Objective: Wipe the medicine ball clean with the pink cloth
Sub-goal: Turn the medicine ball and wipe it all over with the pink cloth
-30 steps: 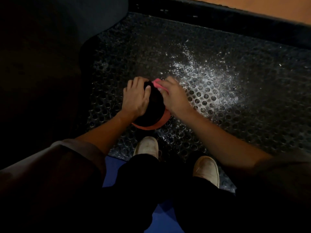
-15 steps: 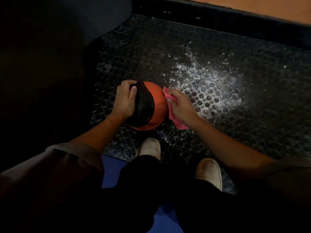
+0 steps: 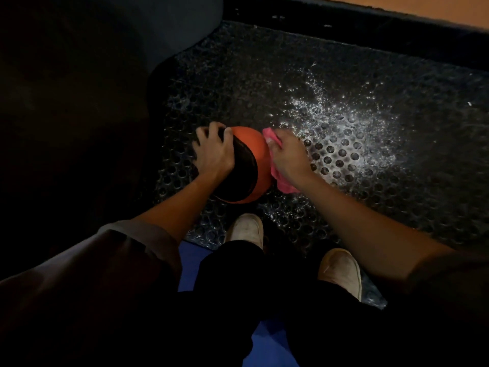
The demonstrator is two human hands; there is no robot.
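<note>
An orange and black medicine ball (image 3: 251, 165) sits on the perforated black rubber mat (image 3: 344, 75). My left hand (image 3: 211, 152) lies over the ball's left, black side with its fingers curved around it. On the ball's right side my right hand (image 3: 287, 156) grips the pink cloth (image 3: 277, 178) and holds it against the orange surface. The cloth shows above and below that hand; the part under the palm is hidden.
White wet or dusty speckles (image 3: 344, 123) cover the mat right of the ball. My two pale shoes (image 3: 247, 229) (image 3: 341, 268) stand just below the ball, on the mat's edge by a blue floor strip (image 3: 190, 263). A dark raised ledge (image 3: 344, 27) borders the mat at the back.
The ball has been turned so more orange faces up. My right hand with the cloth has moved from the ball's top to its right side.
</note>
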